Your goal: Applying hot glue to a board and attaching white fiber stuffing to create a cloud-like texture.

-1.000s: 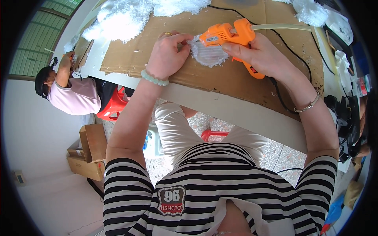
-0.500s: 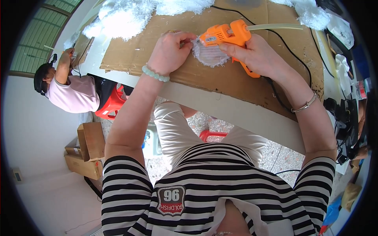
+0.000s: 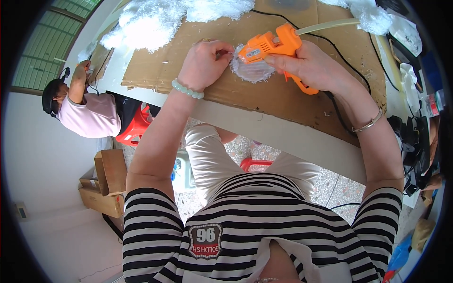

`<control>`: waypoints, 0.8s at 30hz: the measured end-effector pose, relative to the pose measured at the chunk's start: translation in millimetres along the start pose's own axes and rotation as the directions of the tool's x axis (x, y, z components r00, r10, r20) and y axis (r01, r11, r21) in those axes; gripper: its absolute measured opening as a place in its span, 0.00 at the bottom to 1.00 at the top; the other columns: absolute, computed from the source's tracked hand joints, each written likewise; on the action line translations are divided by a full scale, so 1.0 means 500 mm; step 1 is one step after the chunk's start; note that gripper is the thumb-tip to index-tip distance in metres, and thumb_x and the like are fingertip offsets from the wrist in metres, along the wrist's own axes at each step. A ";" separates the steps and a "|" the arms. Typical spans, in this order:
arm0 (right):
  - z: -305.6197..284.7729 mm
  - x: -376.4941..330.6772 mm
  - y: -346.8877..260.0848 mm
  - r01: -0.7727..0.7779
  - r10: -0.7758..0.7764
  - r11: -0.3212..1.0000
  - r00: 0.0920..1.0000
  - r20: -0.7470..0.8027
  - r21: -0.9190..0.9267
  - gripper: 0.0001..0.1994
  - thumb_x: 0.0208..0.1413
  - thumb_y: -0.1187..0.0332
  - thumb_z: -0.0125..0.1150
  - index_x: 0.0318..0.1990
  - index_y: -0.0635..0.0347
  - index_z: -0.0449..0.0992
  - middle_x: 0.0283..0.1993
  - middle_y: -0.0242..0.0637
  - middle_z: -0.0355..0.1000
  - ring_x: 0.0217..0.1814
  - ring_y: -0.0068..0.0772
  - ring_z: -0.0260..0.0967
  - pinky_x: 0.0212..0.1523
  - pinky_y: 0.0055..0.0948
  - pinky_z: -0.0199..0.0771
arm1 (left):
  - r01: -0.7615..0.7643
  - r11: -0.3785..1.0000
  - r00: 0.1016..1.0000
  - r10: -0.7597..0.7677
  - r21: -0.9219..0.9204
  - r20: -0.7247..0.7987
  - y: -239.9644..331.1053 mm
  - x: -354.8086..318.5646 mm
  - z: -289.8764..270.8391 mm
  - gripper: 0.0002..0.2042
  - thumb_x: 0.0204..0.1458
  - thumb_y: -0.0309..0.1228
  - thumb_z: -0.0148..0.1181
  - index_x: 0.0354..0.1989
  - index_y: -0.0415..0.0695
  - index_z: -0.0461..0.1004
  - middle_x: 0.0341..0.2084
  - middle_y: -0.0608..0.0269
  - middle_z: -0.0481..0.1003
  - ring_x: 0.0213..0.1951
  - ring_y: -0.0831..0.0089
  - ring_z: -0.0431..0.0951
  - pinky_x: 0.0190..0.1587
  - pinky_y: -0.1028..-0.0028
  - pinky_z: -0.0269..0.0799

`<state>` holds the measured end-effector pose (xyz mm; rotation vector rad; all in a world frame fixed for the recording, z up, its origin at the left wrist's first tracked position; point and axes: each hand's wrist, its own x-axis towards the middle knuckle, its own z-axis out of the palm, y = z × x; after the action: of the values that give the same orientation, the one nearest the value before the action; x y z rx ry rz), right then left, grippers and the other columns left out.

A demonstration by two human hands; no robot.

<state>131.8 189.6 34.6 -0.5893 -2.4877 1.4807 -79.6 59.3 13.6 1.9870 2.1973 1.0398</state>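
Note:
My right hand (image 3: 311,66) is wrapped round the handle of an orange hot glue gun (image 3: 278,45). A long pale glue stick (image 3: 328,26) juts from the gun's back end. The nozzle points left, over a round, clear-looking piece with a fluffy white rim (image 3: 252,73), which lies on brown cardboard. Thumb and forefinger of my left hand (image 3: 207,63) are pinched together at the left edge of this piece. The exact contact of the nozzle with the rim is hard to make out.
Heaps of white fluffy fibre (image 3: 148,23) cover the far left of the cardboard (image 3: 292,108). A black cord (image 3: 337,49) runs across it on the right. Black devices (image 3: 410,141) crowd the right edge. Another person (image 3: 89,111) sits at the left on a red stool (image 3: 137,125).
The glue gun has tipped a little, its nozzle slightly lower and its glue stick's free end higher. My left hand keeps its pinch at the piece's edge, almost in place.

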 end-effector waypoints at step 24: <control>-0.068 0.002 0.061 0.124 0.102 0.725 0.954 -0.283 0.677 0.18 0.56 0.51 0.53 0.38 0.58 0.73 0.33 0.30 0.72 0.35 0.22 0.69 0.36 0.23 0.70 | -0.347 0.870 0.911 0.225 0.350 0.346 0.030 0.056 -0.028 0.07 0.43 0.25 0.52 0.27 0.45 0.78 0.23 0.59 0.77 0.32 0.58 0.75 0.39 0.64 0.70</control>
<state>150.2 230.2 24.2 -0.5820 -1.5217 1.9664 -77.8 77.6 43.2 2.5057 2.1205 0.2572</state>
